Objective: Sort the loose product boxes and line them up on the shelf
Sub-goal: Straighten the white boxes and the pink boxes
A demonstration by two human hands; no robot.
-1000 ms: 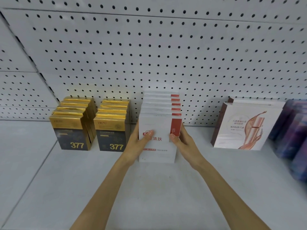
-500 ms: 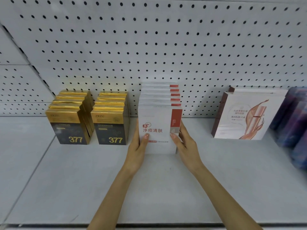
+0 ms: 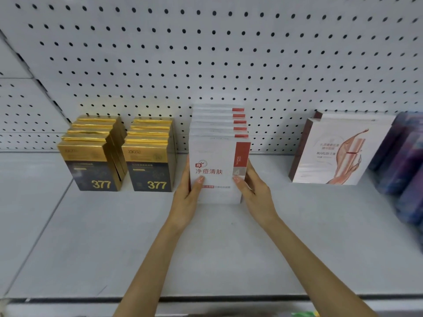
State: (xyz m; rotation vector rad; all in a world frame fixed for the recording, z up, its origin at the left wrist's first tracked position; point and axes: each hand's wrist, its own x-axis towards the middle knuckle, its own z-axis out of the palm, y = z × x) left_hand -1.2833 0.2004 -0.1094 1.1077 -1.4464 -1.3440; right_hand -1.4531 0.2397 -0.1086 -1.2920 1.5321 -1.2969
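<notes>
Most of the sorting looks done on this stretch of shelf (image 3: 91,236). At the left, two rows of gold-and-black boxes (image 3: 148,168) stand upright, running back toward the pegboard (image 3: 206,53), though the leftmost row sits a little staggered. In the middle, a row of white boxes (image 3: 217,122) with red corner strips stands one behind another. To the right, well apart from it, is a pink-and-white box (image 3: 332,154) with at least one more behind. At the far right edge are purple boxes (image 3: 407,168), too blurred to judge. No box lies loose on the near part of the shelf, so the step in hand seems to be squaring up the white row. What remains probably lies with the right-hand groups or out of view. The front white box (image 3: 217,179) stands upright at the near end of its row, touching the box behind it, just beside the right gold row. The left hand (image 3: 186,195) grips its left edge, thumb (image 3: 200,179) pressed flat on the front face, and its other fingers are hidden behind the box's side. The right hand (image 3: 256,191) mirrors it on the right edge, thumb (image 3: 237,179) on the front and fingers reaching back along the side. Both hands are clamped on the box from opposite sides, neither spread wide.
</notes>
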